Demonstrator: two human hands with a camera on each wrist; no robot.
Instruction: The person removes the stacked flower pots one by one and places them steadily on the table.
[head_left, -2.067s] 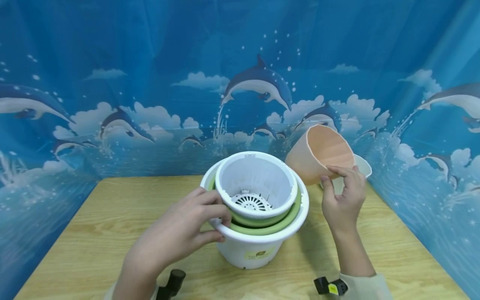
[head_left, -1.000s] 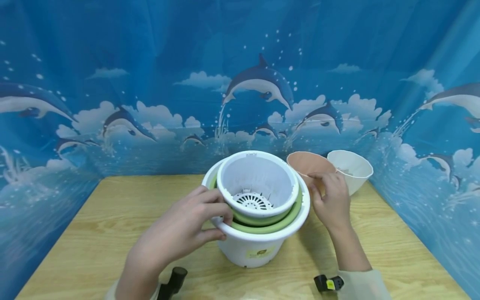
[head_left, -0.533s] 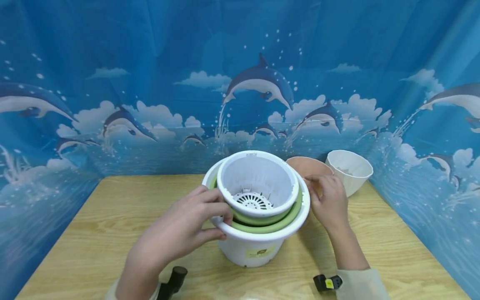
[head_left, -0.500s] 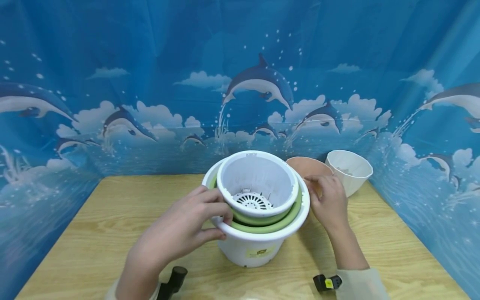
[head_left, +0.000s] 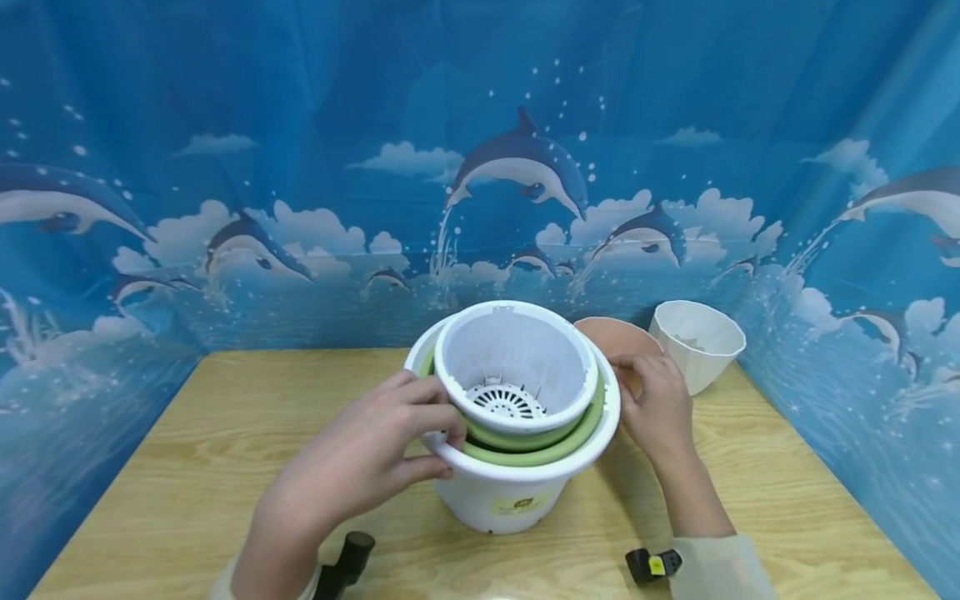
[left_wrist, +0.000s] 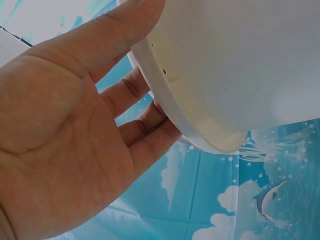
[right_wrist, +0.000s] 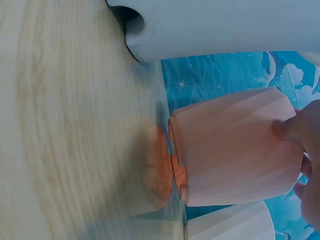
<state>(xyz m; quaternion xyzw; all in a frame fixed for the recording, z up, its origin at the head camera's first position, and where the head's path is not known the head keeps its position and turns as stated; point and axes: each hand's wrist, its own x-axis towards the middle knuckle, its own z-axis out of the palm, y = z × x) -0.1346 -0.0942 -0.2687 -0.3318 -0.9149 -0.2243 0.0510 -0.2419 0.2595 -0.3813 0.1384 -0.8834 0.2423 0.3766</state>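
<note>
A large white flowerpot (head_left: 498, 504) with a yellow label stands mid-table. Nested inside it are green pots (head_left: 528, 457) and, topmost, a smaller white pot (head_left: 510, 346) with a slotted bottom. My left hand (head_left: 375, 446) grips the large pot's rim at its left side, thumb outside and below; the left wrist view shows the fingers along that rim (left_wrist: 165, 105). Behind the stack, my right hand (head_left: 662, 404) pinches the near rim of a peach flowerpot (head_left: 615, 335). In the right wrist view the peach pot (right_wrist: 235, 150) is upright, its base right at the tabletop.
A ribbed white pot (head_left: 705, 371) stands at the back right, close beside the peach one. The wood-grain table (head_left: 247, 417) backs onto a blue dolphin-print curtain (head_left: 337, 275). Wrist camera mounts (head_left: 654, 567) sit near the sleeves.
My right hand has lowered the tilted peach pot from the air in front of the ribbed white pot, moving it left behind the stack. My left hand has stayed on the rim.
</note>
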